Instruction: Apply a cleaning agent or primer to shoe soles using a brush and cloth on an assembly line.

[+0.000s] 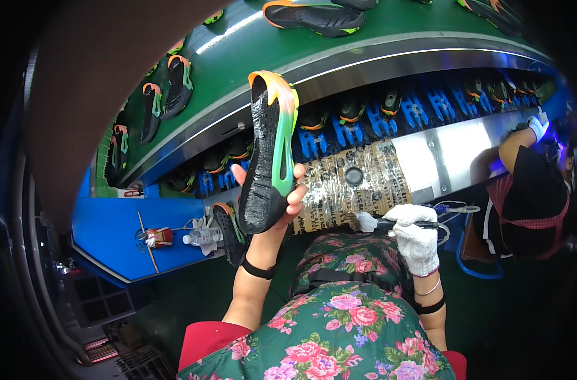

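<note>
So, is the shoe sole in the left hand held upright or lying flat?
Upright: the left hand grips the shoe sole at its lower end, and the orange tip points up.

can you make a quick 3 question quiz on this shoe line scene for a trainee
1. True or false: the left hand holds the shoe sole upright, its black underside facing the camera.
2. What does the gloved right hand grip? A) a brush B) a water bottle C) a red can
3. Fill in: more soles lie on the ______ conveyor belt above.

Key: 1 true; 2 A; 3 green
</note>
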Motion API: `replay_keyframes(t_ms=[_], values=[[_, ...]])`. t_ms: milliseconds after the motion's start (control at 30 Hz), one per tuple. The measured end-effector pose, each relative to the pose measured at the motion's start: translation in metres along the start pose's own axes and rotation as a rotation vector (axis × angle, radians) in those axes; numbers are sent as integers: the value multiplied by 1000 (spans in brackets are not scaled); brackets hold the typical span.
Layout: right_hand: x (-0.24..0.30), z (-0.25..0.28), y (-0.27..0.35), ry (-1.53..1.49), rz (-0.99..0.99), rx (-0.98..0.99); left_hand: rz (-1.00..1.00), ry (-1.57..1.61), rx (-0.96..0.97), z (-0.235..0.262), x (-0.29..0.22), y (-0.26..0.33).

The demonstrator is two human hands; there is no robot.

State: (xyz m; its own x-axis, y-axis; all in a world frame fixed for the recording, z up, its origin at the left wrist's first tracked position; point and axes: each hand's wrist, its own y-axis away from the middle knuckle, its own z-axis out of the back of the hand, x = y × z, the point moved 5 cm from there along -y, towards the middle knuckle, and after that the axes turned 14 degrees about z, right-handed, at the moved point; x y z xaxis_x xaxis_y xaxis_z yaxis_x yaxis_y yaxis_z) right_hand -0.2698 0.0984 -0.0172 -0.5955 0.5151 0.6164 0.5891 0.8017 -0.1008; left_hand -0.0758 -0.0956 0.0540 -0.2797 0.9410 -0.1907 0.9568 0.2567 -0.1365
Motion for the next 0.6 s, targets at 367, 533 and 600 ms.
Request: replay_keyframes(t_ms=[367,533,600], values=[[-34,-2,-15,121,-36,7,-208,-101,-188,-19,-169,-69],[-41,7,-14,188,-77,-12,-329,168,-201,-9,-197,-86],[-42,8,-13,205,-81,-1,-345,150,-172,-3,-218,-94]])
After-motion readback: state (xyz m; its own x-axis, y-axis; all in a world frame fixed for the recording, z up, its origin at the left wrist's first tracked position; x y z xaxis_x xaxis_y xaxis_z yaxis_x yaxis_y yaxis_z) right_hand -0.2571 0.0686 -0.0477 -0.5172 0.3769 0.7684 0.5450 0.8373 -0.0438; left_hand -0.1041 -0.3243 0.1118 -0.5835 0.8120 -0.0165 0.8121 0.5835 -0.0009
